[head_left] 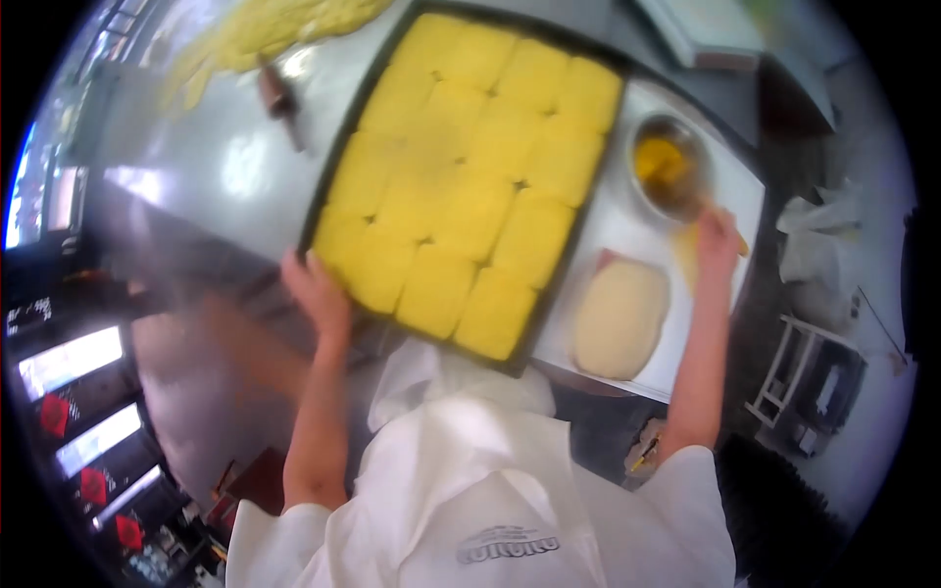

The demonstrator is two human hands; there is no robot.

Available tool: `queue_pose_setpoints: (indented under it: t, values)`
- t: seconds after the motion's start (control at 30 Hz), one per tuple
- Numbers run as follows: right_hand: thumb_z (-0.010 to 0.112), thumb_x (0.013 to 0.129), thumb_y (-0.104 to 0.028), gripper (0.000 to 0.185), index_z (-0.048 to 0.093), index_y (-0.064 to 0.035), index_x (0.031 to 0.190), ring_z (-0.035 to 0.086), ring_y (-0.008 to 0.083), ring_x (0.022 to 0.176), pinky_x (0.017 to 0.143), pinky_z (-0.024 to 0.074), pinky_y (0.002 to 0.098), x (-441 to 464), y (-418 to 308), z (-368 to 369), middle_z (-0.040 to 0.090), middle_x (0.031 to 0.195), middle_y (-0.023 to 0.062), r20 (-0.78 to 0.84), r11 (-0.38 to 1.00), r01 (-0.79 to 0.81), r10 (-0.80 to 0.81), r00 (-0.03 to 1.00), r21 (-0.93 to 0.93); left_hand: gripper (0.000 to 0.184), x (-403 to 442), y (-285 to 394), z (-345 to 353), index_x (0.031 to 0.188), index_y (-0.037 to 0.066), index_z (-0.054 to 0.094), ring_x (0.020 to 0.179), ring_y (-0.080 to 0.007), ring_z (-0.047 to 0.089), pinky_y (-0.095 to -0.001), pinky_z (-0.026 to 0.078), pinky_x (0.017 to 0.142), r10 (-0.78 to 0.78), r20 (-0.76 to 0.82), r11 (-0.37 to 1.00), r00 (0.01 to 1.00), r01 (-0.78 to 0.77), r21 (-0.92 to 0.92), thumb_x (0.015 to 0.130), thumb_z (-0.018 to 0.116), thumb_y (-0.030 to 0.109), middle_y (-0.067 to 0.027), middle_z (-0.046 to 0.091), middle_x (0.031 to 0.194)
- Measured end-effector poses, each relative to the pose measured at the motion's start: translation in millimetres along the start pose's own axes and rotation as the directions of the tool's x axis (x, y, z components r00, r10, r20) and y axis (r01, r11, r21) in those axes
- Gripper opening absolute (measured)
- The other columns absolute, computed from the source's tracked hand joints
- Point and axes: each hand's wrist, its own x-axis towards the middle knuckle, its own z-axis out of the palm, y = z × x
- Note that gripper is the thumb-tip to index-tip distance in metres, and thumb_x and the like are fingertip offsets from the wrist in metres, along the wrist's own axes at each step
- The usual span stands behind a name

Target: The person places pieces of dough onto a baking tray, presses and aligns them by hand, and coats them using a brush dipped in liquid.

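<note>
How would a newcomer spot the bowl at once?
Start at the large dark-rimmed tray of yellow pieces, then go right to the white surface beside it. The round bowl sits there toward the far end, by the person's right hand. Unlike the flat pale slab on the same surface, it is hollow, with something bright yellow inside.

Looks smooth, glossy and metallic on table (pixel 235 157), dull on tray (pixel 569 245), metallic on bowl (pixel 694 162), matt on yellow dough (pixel 451 211), clothlike on apron (pixel 490 461).
</note>
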Motion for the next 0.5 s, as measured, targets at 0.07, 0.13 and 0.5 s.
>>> queue_pose_setpoints:
  t: [0.07, 0.13, 0.5]
  values:
    - [0.062, 0.101, -0.002, 0.008, 0.062, 0.0011, 0.108, 0.069, 0.0276, 0.103, 0.1, 0.0573, 0.0419, 24, -13, -34, 0.069, 0.103, 0.014, 0.125, 0.997, -0.068, 0.062, 0.99, 0.038, 0.045, -1, 2, 1, 0.141, -0.01, 0.05, 0.134, -0.0417, 0.048, -0.0463, 0.035, 0.116, -0.007, -0.035, 0.999, 0.999, 0.005, -0.041, 0.11, 0.053, 0.021, -0.0285, 0.053, 0.141]
    - [0.059, 0.104, -0.01, 0.017, 0.062, 0.003, 0.116, 0.07, 0.0304, 0.104, 0.099, 0.0578, 0.0427, 32, -23, -40, 0.07, 0.108, 0.0167, 0.233, 0.955, 0.131, -0.067, 0.97, -0.268, 0.046, -1, 1, 2, 0.143, -0.011, 0.047, 0.136, -0.0429, 0.046, -0.0471, 0.032, 0.119, -0.018, -0.024, 0.998, 1.0, 0.016, -0.059, 0.109, 0.053, 0.02, -0.0295, 0.051, 0.145]
    - [0.067, 0.104, -0.024, 0.033, 0.064, -0.002, 0.129, 0.077, 0.0231, 0.091, 0.084, 0.0635, 0.0348, -196, 158, 224, 0.075, 0.104, 0.0121, 0.294, 0.843, -0.393, 0.506, 0.811, -0.367, 0.048, 12, 0, -41, 0.151, -0.008, 0.042, 0.143, -0.0325, 0.045, -0.0395, 0.031, 0.121, -0.22, 0.243, 0.801, 0.945, 0.317, -0.508, 0.112, 0.043, 0.019, -0.0221, 0.05, 0.153]
